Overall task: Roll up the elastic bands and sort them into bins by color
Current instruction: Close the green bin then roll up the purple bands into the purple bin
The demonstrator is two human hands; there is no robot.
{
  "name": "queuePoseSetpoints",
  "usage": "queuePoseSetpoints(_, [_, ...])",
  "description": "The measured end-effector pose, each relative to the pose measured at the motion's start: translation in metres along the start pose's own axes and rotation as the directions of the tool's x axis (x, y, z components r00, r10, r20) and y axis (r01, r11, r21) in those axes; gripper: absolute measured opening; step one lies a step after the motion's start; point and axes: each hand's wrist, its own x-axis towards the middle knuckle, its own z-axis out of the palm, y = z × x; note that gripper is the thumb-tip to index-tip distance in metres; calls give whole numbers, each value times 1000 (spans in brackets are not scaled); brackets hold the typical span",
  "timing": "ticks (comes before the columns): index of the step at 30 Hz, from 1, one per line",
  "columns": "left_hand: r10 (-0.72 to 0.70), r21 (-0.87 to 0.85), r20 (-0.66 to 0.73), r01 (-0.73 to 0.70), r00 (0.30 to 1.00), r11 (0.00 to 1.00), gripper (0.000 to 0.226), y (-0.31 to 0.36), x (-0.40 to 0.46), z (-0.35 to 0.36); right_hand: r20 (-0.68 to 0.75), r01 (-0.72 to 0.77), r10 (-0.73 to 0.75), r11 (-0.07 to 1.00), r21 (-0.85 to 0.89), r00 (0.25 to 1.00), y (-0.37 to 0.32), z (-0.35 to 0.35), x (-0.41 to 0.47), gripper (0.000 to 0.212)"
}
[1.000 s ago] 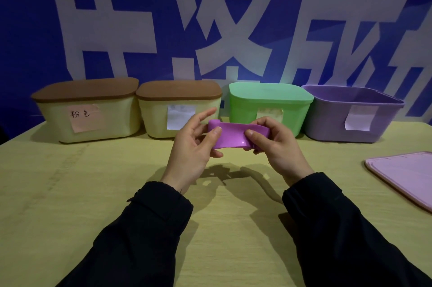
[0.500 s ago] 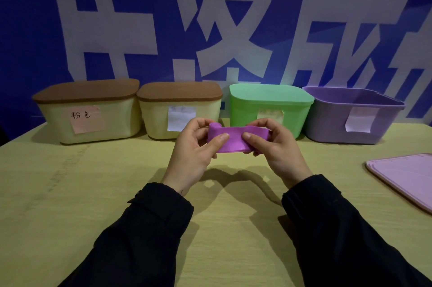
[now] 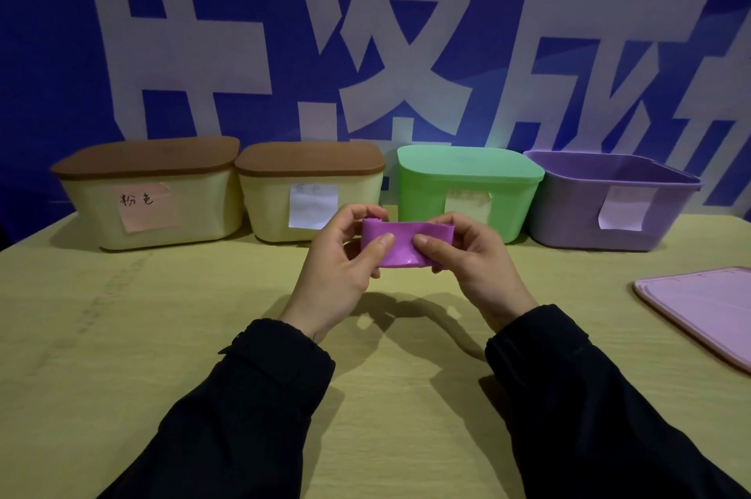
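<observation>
A purple elastic band is held flat in the air above the table, between both hands. My left hand pinches its left end, where a small roll has formed at the top. My right hand pinches the right end, thumb on the front face. Behind stand the bins: a cream bin with a brown lid and pink label, a second cream bin with a brown lid, a green lidded bin and an open purple bin.
A pink lid lies flat on the yellow table at the right edge. A blue wall with large white characters rises close behind the bins.
My left fingers have curled in over the band's left end and rolled it a little. The two thumbs have come closer together on the band.
</observation>
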Motion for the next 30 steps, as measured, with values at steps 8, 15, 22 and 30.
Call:
queuePoseSetpoints(8, [-61,-51,60,64,996,997,27,0,-1,2,-41,-65,66,997,32,997,-3,-1,-2,13])
queuePoseSetpoints(15, [-34,-28,40,35,999,999,28,4,-1,3,-3,-42,42,999,-7,999,-3,2,-2,14])
queuePoseSetpoints(22, [-24,-48,-17,23,1000,999,22,4,-1,2,-11,-40,40,999,-17,999,-4,2,-2,12])
queuePoseSetpoints(30, [-43,-107,-45,38,998,994,24,4,1,-1,46,-119,111,964,238,993,-9,2,-4,22])
